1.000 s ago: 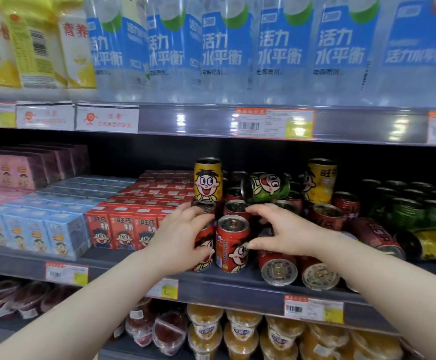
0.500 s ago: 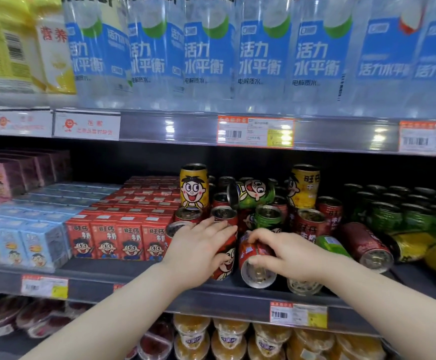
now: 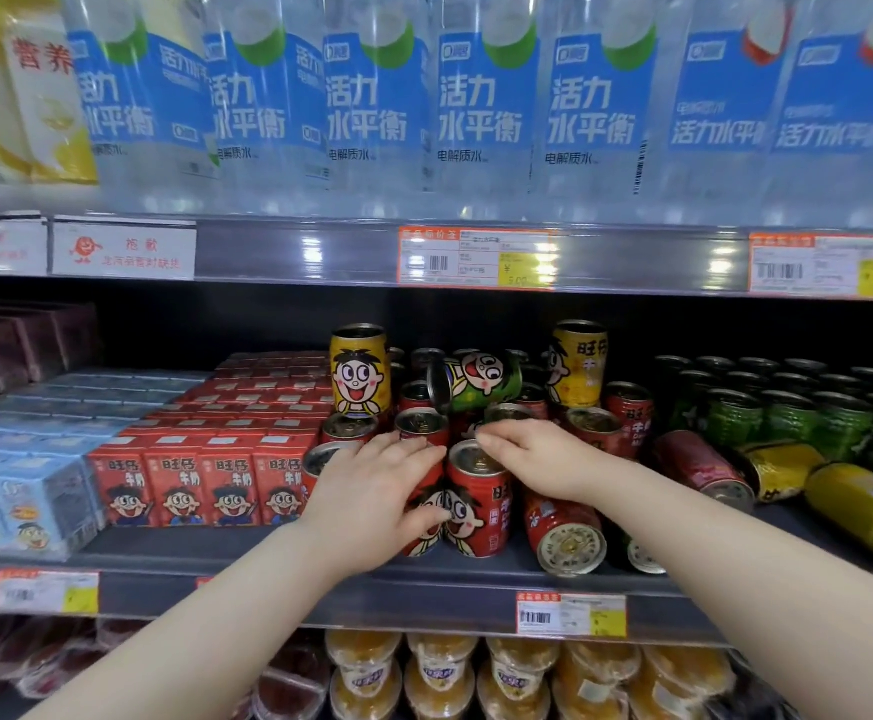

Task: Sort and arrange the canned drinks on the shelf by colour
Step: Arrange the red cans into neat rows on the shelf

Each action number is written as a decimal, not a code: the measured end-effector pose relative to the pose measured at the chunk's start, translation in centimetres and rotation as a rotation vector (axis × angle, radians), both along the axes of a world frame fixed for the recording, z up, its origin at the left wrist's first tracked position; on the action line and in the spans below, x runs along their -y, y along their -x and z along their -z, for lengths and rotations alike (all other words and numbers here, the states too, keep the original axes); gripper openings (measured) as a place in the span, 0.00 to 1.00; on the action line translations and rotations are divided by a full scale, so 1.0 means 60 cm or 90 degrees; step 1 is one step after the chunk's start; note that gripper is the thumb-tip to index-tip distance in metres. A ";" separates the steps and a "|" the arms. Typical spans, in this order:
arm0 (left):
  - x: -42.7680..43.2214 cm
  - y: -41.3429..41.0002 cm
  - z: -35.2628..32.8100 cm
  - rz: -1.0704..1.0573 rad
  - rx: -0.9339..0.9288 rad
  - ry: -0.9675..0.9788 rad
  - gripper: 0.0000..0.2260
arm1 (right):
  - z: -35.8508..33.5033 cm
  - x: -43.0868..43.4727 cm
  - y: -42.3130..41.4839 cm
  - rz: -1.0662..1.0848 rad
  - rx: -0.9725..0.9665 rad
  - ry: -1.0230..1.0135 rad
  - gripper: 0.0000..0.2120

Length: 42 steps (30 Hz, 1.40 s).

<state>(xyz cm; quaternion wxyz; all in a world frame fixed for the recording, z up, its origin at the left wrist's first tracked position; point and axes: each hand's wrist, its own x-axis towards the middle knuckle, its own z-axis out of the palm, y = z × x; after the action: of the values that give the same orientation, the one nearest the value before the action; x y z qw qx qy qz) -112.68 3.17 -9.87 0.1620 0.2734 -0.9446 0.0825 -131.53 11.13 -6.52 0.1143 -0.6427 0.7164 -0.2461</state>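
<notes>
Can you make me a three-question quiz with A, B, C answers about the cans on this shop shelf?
1. Where does the green cartoon-face can lie?
A. On its side atop the red cans
B. On the floor
C. Inside a basket

2. What colour is the upright can at the shelf front, just below the right hand?
A. Blue
B. Red
C. White

3. How is the yellow can at the far right?
A. Standing upright
B. Crushed flat
C. Lying on its side

Answers: 1 A, it rests sideways on the tops of red cans. 2 B, its body is red with a cartoon face. 3 C, its round end faces sideways, down on the shelf.
</notes>
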 end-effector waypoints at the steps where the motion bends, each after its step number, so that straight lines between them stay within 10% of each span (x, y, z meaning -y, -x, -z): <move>1: -0.004 0.004 -0.005 -0.006 0.001 -0.012 0.30 | -0.001 -0.008 0.006 -0.008 0.005 -0.007 0.21; 8: -0.037 0.067 -0.015 0.039 0.012 -0.021 0.32 | -0.002 -0.084 0.073 -0.050 -0.221 -0.165 0.45; 19: -0.040 0.074 -0.010 0.040 0.010 0.012 0.29 | -0.002 -0.075 0.101 -0.008 -0.076 -0.043 0.16; 32: -0.065 0.095 -0.026 -0.018 0.041 -0.054 0.35 | -0.002 -0.061 0.108 -0.007 -0.031 -0.044 0.23; 42: -0.098 0.165 -0.020 0.030 0.087 -0.011 0.34 | 0.033 -0.157 0.189 -0.060 -0.275 -0.131 0.42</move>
<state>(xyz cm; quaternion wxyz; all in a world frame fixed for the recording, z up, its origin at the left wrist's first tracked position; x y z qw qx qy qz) -122.58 9.03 -8.65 0.0966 0.2458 -0.9604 0.0889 -142.85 20.52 -8.51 0.0342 -0.6981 0.7148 -0.0231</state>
